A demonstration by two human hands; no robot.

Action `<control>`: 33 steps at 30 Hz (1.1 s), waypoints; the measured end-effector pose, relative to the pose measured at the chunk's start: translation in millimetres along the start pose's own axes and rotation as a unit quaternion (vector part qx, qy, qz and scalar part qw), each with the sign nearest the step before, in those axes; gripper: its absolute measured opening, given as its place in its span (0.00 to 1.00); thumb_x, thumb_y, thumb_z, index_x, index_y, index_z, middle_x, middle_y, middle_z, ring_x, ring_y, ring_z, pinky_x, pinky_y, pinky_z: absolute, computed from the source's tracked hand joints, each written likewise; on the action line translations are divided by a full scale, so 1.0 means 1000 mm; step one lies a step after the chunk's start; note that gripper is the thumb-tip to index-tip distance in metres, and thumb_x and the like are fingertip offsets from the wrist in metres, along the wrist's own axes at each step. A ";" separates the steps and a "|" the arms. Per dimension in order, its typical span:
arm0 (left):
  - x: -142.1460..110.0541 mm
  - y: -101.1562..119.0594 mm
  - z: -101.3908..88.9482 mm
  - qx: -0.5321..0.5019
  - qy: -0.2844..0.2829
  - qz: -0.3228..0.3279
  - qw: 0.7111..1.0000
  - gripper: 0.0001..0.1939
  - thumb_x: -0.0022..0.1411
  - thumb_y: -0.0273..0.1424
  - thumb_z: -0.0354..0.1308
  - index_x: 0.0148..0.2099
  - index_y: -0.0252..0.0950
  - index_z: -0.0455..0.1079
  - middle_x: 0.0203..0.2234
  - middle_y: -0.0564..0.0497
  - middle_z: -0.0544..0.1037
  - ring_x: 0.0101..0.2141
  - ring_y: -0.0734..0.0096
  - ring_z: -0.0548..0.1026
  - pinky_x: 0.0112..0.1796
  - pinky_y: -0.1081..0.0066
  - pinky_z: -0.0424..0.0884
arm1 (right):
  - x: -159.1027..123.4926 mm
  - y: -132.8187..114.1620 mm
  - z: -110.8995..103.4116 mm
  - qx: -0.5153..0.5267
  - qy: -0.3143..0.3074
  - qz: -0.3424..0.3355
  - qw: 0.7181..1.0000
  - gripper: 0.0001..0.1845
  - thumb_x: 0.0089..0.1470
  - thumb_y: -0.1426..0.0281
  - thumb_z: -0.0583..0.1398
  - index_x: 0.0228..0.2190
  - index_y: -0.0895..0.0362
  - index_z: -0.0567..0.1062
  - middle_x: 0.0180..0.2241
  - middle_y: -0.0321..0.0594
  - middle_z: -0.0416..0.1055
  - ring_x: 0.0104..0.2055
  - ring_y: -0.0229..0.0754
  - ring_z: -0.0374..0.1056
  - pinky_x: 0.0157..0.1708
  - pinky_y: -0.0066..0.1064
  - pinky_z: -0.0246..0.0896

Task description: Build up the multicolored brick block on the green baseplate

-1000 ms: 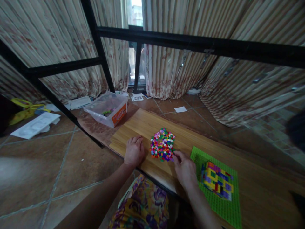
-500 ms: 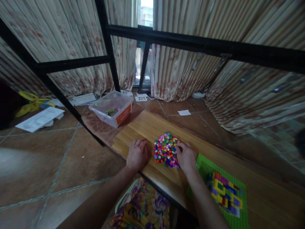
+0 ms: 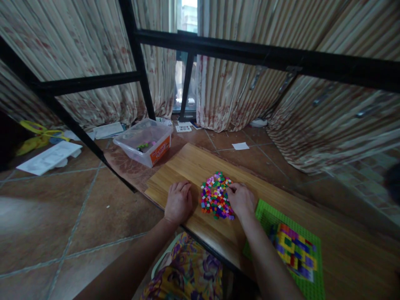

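A loose heap of tiny coloured building bricks [image 3: 215, 196] lies on the wooden table. At its right edge is my right hand [image 3: 242, 201], thumb and forefinger pinched together against the bricks; whatever may be between the fingertips is too small to make out. Left of the heap, my left hand [image 3: 178, 203] rests on the tabletop with its fingers curled in, and nothing shows in it. A green baseplate [image 3: 289, 212] lies to the right, partly behind my right forearm. On it sits a block of yellow, purple, red and blue bricks [image 3: 295, 250].
The wooden table [image 3: 184, 166] stretches off to the right. Past its far left end stands a clear plastic tub [image 3: 142, 143] with a few pieces inside. A black metal frame [image 3: 237, 48] crosses in front of the curtains. White foam packaging [image 3: 46, 158] lies on the tiled floor.
My right hand has shifted slightly left along the heap's right edge, still pinched. My left hand stays in its place on the table. The camera view has moved a little.
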State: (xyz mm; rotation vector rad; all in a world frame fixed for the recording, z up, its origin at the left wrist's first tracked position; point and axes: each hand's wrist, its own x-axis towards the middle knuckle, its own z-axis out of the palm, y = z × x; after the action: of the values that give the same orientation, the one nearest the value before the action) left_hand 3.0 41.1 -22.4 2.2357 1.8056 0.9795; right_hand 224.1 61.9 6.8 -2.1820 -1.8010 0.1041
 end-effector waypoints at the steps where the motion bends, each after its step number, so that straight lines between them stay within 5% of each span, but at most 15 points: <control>1: 0.000 0.000 0.000 0.001 -0.001 0.001 1.000 0.14 0.63 0.24 0.49 0.48 0.35 0.72 0.46 0.45 0.76 0.46 0.60 0.71 0.50 0.56 0.68 | 0.001 -0.002 0.001 -0.001 0.000 0.002 1.000 0.13 0.56 0.65 0.56 0.32 0.54 0.81 0.34 0.45 0.75 0.32 0.42 0.71 0.32 0.32 0.58; 7: 0.000 0.000 0.000 0.003 0.007 0.003 1.000 0.13 0.64 0.25 0.49 0.47 0.35 0.72 0.46 0.45 0.77 0.45 0.59 0.71 0.50 0.57 0.68 | -0.005 -0.006 -0.004 0.015 0.004 -0.007 1.000 0.12 0.57 0.66 0.56 0.32 0.55 0.80 0.33 0.44 0.76 0.34 0.42 0.72 0.34 0.31 0.59; 17: 0.002 0.002 -0.001 -0.001 0.011 0.008 1.000 0.12 0.64 0.26 0.50 0.46 0.36 0.72 0.45 0.45 0.77 0.45 0.59 0.71 0.49 0.57 0.69 | -0.058 0.013 -0.021 0.241 0.032 0.007 0.970 0.22 0.59 0.62 0.50 0.46 0.59 0.76 0.42 0.49 0.78 0.42 0.47 0.74 0.42 0.38 0.66; 33: 0.002 0.001 -0.002 0.005 0.007 0.009 1.000 0.13 0.64 0.25 0.49 0.46 0.36 0.72 0.46 0.45 0.77 0.45 0.59 0.71 0.49 0.57 0.68 | -0.069 0.022 -0.006 0.139 0.082 0.010 0.987 0.20 0.57 0.68 0.49 0.39 0.58 0.79 0.37 0.46 0.77 0.37 0.44 0.71 0.40 0.35 0.63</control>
State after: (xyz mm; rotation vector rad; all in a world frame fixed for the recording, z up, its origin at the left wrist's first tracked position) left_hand 3.6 42.4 -19.5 2.2592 1.8033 0.9929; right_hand 232.3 -9.9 -3.0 -1.9532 -1.5707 0.1645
